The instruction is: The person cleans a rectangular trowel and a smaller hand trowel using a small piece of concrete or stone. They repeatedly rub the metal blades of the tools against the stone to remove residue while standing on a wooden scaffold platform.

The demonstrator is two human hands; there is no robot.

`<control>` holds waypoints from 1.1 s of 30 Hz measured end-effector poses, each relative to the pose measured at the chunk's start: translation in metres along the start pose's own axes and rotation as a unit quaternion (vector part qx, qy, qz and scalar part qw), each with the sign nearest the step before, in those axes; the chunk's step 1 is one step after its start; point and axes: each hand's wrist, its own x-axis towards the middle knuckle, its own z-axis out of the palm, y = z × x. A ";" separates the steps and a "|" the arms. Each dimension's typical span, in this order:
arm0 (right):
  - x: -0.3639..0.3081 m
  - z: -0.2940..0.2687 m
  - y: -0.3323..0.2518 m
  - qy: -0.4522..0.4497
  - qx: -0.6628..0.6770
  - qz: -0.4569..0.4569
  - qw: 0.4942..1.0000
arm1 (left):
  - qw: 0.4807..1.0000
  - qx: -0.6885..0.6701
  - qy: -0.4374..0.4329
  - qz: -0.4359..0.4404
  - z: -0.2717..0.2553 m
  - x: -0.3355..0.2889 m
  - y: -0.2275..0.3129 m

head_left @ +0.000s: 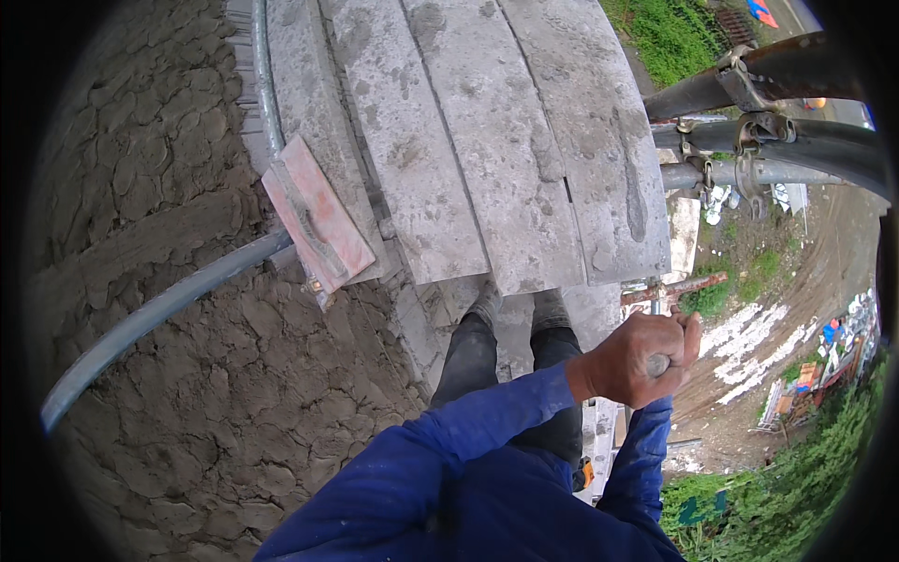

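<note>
My left arm in a blue sleeve reaches across to the right. My left hand (641,361) is closed around something with a round grey end (657,363), like the butt of a handle; the rest of it is hidden in the fist. My right forearm (646,445) rises just beyond it, and my right hand is hidden behind the left one, so its fingers cannot be made out. Away to the left, a pink plastering float (342,220) with a mortar-caked grey handle lies tilted across a plank's edge and a pipe, handle side up. Neither hand touches it.
Grey mortar with a rough, lumpy surface (187,375) covers the left side. A metal pipe (159,318) crosses it. I stand on worn scaffold planks (468,140). Clamped scaffold tubes (777,140) border the right, with muddy ground (749,337) and greenery far below.
</note>
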 end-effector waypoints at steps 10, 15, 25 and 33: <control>-0.273 0.106 0.004 -0.493 0.301 0.526 0.624 | 0.952 0.207 0.088 -0.207 -0.187 -0.155 0.114; -0.313 0.201 0.001 -0.538 0.302 0.527 0.584 | 0.940 0.265 0.143 -0.160 -0.250 -0.172 0.111; -0.342 0.248 -0.028 -0.434 0.343 0.503 0.664 | 0.942 0.155 0.254 -0.157 -0.307 -0.185 0.083; -0.338 0.254 -0.037 -0.498 0.297 0.411 0.704 | 0.930 0.136 0.307 -0.149 -0.319 -0.157 0.071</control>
